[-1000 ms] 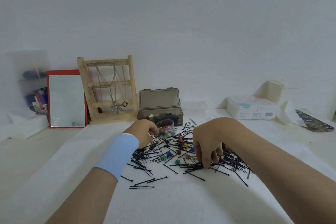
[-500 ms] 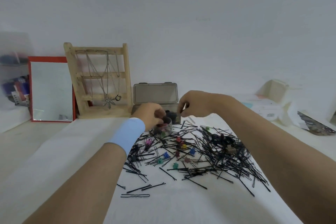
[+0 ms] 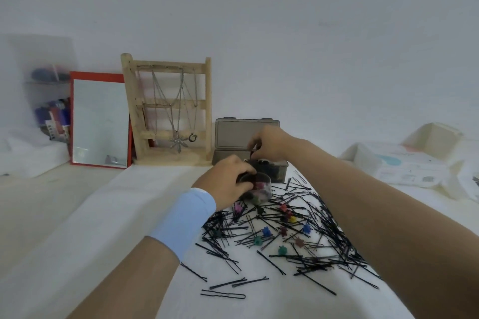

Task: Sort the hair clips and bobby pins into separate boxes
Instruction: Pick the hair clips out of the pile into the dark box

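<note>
Status: bobby pins [image 3: 315, 217] and small hair clips [image 3: 266, 231] lay mixed on the surface [image 3: 116, 215]. Left hand [image 3: 228, 179] gripped the clear cup [image 3: 264, 190] of clips. Right hand [image 3: 269, 144], over the open grey box [image 3: 281, 171], pinched what looked like bobby pins. I judged the release should come low inside the box, fingers opening fully, so none sprang out.

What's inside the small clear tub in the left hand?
Small coloured hair clips show through the wall of the clear tub; the left hand covers its left side, hiding the rest.
</note>
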Demonstrator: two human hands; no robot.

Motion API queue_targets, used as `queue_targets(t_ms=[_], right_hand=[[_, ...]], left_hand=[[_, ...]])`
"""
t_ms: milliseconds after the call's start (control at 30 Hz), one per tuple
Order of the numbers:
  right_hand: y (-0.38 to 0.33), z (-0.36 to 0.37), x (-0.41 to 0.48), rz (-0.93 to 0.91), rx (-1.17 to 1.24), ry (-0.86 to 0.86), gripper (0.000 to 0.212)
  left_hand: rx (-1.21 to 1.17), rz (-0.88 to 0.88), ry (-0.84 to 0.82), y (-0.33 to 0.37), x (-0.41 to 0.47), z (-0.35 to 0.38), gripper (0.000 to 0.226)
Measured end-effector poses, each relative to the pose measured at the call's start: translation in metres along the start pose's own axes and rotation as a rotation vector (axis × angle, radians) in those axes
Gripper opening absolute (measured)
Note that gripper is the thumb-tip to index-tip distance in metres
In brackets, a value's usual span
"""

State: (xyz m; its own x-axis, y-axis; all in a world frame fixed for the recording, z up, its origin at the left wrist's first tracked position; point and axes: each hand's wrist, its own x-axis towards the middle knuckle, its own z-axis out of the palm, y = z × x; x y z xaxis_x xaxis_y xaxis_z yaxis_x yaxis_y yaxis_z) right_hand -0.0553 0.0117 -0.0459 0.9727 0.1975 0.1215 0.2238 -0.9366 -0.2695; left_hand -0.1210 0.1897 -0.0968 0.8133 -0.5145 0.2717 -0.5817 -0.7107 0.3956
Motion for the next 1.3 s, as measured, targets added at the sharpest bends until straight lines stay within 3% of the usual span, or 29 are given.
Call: queue_targets(t_ms=[67, 233, 433, 500, 733, 900, 1000, 1100, 1300], right_hand=[[0.003, -0.003, -0.004, 0.004, 0.03, 0.024, 0.028], [0.003, -0.023, -0.041, -0.037, -0.006, 0.051, 0.004], [0.002, -0.019, -0.088, 0.121, -0.135, -0.381, 0.01], [0.001, -0.008, -0.094, 0.152, -0.127, -0.444, 0.017], [0.005, 0.004, -0.09, 0.17, -0.065, -0.45, 0.016], [0.01, -0.008, -0.092, 0.138, 0.011, -0.406, 0.019], [0.006, -0.014, -0.09, 0.09, 0.068, -0.194, 0.019], [-0.002, -0.007, -0.087, -0.01, 0.103, -0.026, 0.012], [0.01, -0.016, -0.091, 0.023, 0.105, -0.236, 0.008]], left_hand=[[-0.001, 0.036, 0.063, 0.002, -0.001, -0.001, 0.026], [0.087, 0.142, 0.036, 0.016, -0.001, -0.003, 0.023], [0.296, 0.217, -0.197, 0.038, -0.003, 0.002, 0.033], [0.331, 0.204, -0.224, 0.039, -0.003, 0.006, 0.035], [0.167, 0.149, -0.196, 0.033, -0.002, 0.006, 0.019], [-0.263, 0.059, 0.067, 0.022, 0.004, -0.001, 0.011], [-0.252, 0.03, 0.22, 0.015, 0.008, 0.005, 0.022], [-0.253, -0.02, 0.141, 0.008, 0.008, 0.013, 0.032], [-0.078, -0.001, 0.126, 0.017, 0.008, -0.013, 0.02]])
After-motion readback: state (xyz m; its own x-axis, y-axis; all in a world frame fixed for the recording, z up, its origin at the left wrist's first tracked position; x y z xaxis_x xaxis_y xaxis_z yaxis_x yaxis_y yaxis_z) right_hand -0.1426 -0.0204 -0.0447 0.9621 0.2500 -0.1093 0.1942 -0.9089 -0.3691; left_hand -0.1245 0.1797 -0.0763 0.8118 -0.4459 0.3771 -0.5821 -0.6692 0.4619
